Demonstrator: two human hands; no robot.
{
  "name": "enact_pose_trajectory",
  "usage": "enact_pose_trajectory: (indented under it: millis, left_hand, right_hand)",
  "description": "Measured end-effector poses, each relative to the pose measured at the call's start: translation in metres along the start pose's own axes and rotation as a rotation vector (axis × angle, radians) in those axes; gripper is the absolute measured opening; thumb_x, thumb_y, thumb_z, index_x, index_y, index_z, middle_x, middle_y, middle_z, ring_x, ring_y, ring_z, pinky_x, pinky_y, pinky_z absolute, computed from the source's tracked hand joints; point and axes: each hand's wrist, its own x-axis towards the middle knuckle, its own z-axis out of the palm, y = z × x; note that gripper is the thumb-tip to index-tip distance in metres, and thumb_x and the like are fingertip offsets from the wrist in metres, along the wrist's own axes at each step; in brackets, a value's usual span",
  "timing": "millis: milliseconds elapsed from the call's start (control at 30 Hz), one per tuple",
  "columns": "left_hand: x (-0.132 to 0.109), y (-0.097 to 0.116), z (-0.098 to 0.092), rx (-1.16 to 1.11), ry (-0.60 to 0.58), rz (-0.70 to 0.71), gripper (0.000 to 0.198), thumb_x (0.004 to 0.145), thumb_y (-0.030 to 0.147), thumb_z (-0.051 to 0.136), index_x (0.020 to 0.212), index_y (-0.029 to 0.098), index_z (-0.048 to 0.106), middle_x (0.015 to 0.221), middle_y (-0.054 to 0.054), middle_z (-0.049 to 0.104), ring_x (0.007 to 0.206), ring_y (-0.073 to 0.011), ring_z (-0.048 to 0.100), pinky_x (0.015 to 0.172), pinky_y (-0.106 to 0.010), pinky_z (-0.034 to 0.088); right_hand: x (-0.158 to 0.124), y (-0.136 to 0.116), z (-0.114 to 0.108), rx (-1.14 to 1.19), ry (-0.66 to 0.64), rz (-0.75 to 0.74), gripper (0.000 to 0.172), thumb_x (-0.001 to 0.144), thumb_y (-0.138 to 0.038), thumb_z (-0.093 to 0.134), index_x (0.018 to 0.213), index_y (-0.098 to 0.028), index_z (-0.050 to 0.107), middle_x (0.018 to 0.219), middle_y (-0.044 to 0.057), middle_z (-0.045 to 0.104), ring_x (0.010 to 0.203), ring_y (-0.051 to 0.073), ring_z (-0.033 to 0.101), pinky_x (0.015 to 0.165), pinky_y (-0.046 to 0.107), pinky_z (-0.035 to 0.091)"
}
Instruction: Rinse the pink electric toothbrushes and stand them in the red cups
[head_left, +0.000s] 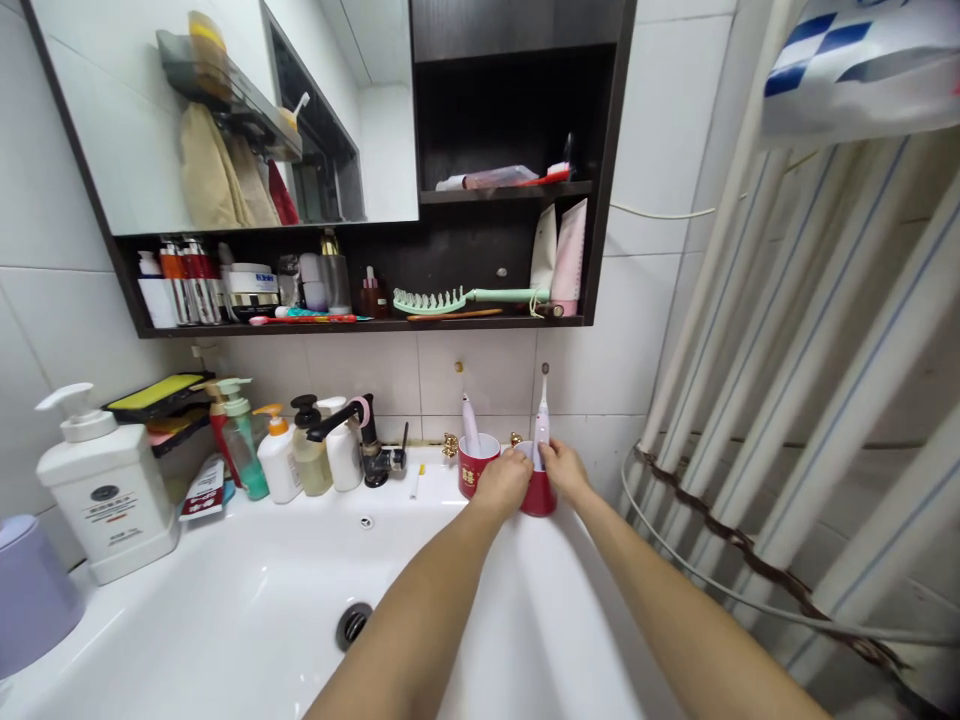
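The white sink (247, 610) spreads in front of the black faucet (369, 450), its dark drain (354, 626) lying below the faucet in the basin. Well to the faucet's left, a lilac container (37, 600) stands on the near rim, with a large white pump bottle (112, 500) just beyond it.

To the faucet's right, both hands meet at a red cup (538, 497), the farther from the faucet of two. The left hand (504, 486) lies against the cup's faucet side, fingers bent together at the rim; their tips are hidden, so I cannot tell how firmly they hold. The right hand (566, 470) is on the cup's other side, its fingers bent close to the pale electric toothbrush (542, 425) standing upright in it; whether they are clamped on the handle, I cannot tell. Between this cup and the faucet, a second red cup (469, 480) holds a similar toothbrush, leaning slightly.

Just right of the faucet lies a thin yellow-ended stick (416, 484). To its left stand pump bottles, among them an amber one (313, 465) and a green one (246, 450). Above the faucet, a dark cabinet (517, 25) carries a mint hairbrush (502, 296) and a mirror (225, 60).
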Motion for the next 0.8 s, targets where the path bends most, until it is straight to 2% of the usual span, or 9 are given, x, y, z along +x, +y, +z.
enact_pose_trajectory:
  millis: [100, 167, 233, 300, 367, 467, 533, 667, 800]
  left_hand:
    - [0.005, -0.009, 0.0, 0.003, 0.007, -0.026, 0.018, 0.065, 0.006, 0.035, 0.059, 0.018, 0.046, 0.079, -0.007, 0.05, 0.087, -0.0176, 0.041, 0.078, -0.029, 0.029]
    - [0.002, -0.015, -0.006, 0.012, 0.033, -0.036, 0.017, 0.067, 0.008, 0.034, 0.071, 0.017, 0.048, 0.09, -0.007, 0.048, 0.094, -0.0167, 0.036, 0.084, -0.03, 0.023]
    - [-0.004, -0.021, -0.015, 0.126, 0.062, -0.073, 0.02, 0.066, 0.011, 0.037, 0.083, 0.015, 0.046, 0.098, -0.009, 0.044, 0.098, -0.0182, 0.032, 0.086, -0.033, 0.018]
    - [-0.011, -0.026, -0.025, 0.308, 0.031, -0.135, 0.022, 0.065, 0.013, 0.039, 0.086, 0.012, 0.046, 0.096, -0.011, 0.045, 0.097, -0.0206, 0.033, 0.084, -0.035, 0.021]
    - [-0.019, -0.029, -0.034, 0.431, -0.038, -0.173, 0.019, 0.064, 0.013, 0.04, 0.081, 0.011, 0.049, 0.089, -0.011, 0.049, 0.091, -0.0207, 0.038, 0.078, -0.032, 0.028]
    - [-0.036, -0.029, -0.045, 0.432, -0.087, -0.15, 0.016, 0.064, 0.012, 0.039, 0.075, 0.012, 0.051, 0.084, -0.009, 0.051, 0.086, -0.0188, 0.041, 0.069, -0.027, 0.034]
    - [-0.054, -0.026, -0.049, 0.431, -0.101, -0.12, 0.016, 0.064, 0.013, 0.038, 0.074, 0.013, 0.051, 0.082, -0.007, 0.052, 0.084, -0.0176, 0.041, 0.067, -0.025, 0.034]
    - [-0.102, -0.018, -0.054, 0.415, -0.147, -0.078, 0.018, 0.065, 0.013, 0.035, 0.074, 0.013, 0.051, 0.081, -0.006, 0.051, 0.083, -0.0166, 0.041, 0.07, -0.025, 0.033]
    - [-0.145, -0.01, -0.058, 0.379, -0.149, -0.146, 0.02, 0.064, 0.012, 0.034, 0.074, 0.013, 0.051, 0.082, -0.006, 0.052, 0.083, -0.0166, 0.041, 0.07, -0.025, 0.033]
  right_hand:
    - [0.01, 0.002, 0.007, -0.01, 0.004, -0.011, 0.024, 0.074, -0.026, 0.037, 0.095, -0.015, 0.045, 0.096, 0.004, 0.048, 0.08, 0.013, 0.049, 0.068, 0.033, 0.041]
    - [0.014, 0.004, 0.009, -0.003, 0.0, -0.019, 0.025, 0.074, -0.026, 0.038, 0.095, -0.015, 0.045, 0.095, 0.004, 0.049, 0.079, 0.013, 0.049, 0.067, 0.033, 0.041]
    - [0.013, 0.005, 0.008, 0.007, 0.015, -0.022, 0.025, 0.074, -0.026, 0.038, 0.094, -0.014, 0.045, 0.094, 0.004, 0.049, 0.078, 0.013, 0.05, 0.066, 0.033, 0.041]
    - [0.008, 0.003, 0.004, 0.011, 0.077, -0.024, 0.025, 0.074, -0.026, 0.038, 0.095, -0.015, 0.044, 0.096, 0.004, 0.049, 0.08, 0.013, 0.049, 0.067, 0.033, 0.041]
    - [-0.001, -0.004, 0.0, 0.008, 0.177, -0.036, 0.026, 0.074, -0.027, 0.037, 0.098, -0.016, 0.042, 0.101, 0.005, 0.046, 0.085, 0.015, 0.046, 0.072, 0.036, 0.038]
    - [-0.024, -0.021, 0.001, 0.01, 0.26, -0.107, 0.03, 0.075, -0.026, 0.034, 0.102, -0.015, 0.039, 0.106, 0.007, 0.042, 0.095, 0.017, 0.04, 0.079, 0.037, 0.032]
    - [-0.041, -0.031, 0.012, 0.019, 0.206, -0.176, 0.031, 0.074, -0.027, 0.033, 0.101, -0.015, 0.04, 0.104, 0.008, 0.045, 0.095, 0.017, 0.041, 0.081, 0.032, 0.031]
    - [-0.075, -0.041, 0.049, 0.016, -0.032, -0.237, 0.03, 0.069, -0.03, 0.042, 0.094, -0.013, 0.046, 0.093, 0.007, 0.052, 0.083, 0.015, 0.048, 0.073, 0.031, 0.037]
    - [-0.105, -0.044, 0.08, 0.001, -0.222, -0.245, 0.021, 0.073, -0.028, 0.039, 0.083, -0.013, 0.049, 0.082, 0.002, 0.053, 0.07, 0.01, 0.051, 0.063, 0.03, 0.041]
